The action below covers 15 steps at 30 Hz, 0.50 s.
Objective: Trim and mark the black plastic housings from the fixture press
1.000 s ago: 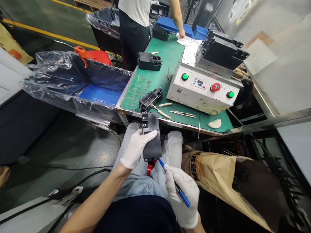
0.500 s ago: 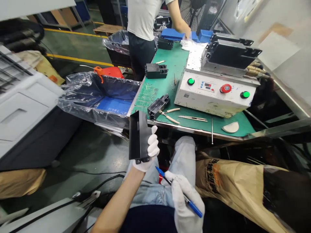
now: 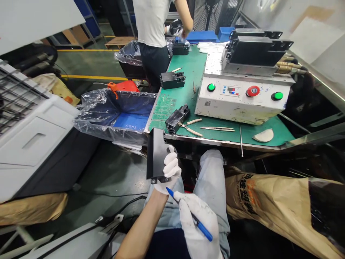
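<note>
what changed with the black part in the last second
The left hand has turned the black part from lying face-up to standing on its edge, still gripped. The right hand still holds the blue pen, its tip now off the part. The white control box and tweezers stayed put.

Black metal part (image 3: 155, 155): upright, on edge | blue pen (image 3: 202, 231): tilted, tip beside part

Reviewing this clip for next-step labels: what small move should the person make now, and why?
Probably bring the blue pen tip onto the black metal part. The right hand grips the pen with its tip pointing toward the part's lower end, and the left hand holds the part upright, close to that tip.
</note>
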Each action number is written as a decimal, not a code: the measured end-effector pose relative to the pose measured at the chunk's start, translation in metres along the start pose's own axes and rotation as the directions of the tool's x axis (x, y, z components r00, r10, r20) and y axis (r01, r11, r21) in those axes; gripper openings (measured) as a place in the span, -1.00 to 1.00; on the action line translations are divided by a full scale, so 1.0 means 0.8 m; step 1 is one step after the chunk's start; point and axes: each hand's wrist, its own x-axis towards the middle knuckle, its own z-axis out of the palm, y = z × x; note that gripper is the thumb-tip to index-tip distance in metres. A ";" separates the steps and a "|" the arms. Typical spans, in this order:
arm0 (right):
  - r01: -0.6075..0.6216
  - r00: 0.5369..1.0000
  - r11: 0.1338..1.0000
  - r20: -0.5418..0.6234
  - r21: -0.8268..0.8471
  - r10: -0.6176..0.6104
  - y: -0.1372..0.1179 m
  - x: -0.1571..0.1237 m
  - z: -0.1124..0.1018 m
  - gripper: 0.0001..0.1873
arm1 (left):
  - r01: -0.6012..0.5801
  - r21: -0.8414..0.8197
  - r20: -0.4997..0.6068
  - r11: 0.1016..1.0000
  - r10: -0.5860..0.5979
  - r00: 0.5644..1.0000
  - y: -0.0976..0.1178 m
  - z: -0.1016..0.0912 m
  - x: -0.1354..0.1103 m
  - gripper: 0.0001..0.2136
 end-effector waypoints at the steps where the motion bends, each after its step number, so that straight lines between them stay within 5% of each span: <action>1: 0.009 1.000 1.000 -0.003 -0.001 -0.009 -0.001 -0.001 0.000 -0.71 | -0.004 0.005 0.000 1.000 0.004 1.000 0.000 -0.001 0.000 -0.94; 9: 0.131 0.990 0.991 -0.051 -0.030 -0.132 -0.006 0.000 0.017 -0.66 | -0.006 0.316 -0.107 0.949 0.042 0.993 0.001 0.015 -0.009 -0.87; 15: 0.156 0.988 0.987 0.008 -0.022 -0.156 -0.009 0.002 0.016 -0.73 | -0.052 0.333 -0.085 0.941 0.085 0.993 -0.002 0.017 -0.013 -0.91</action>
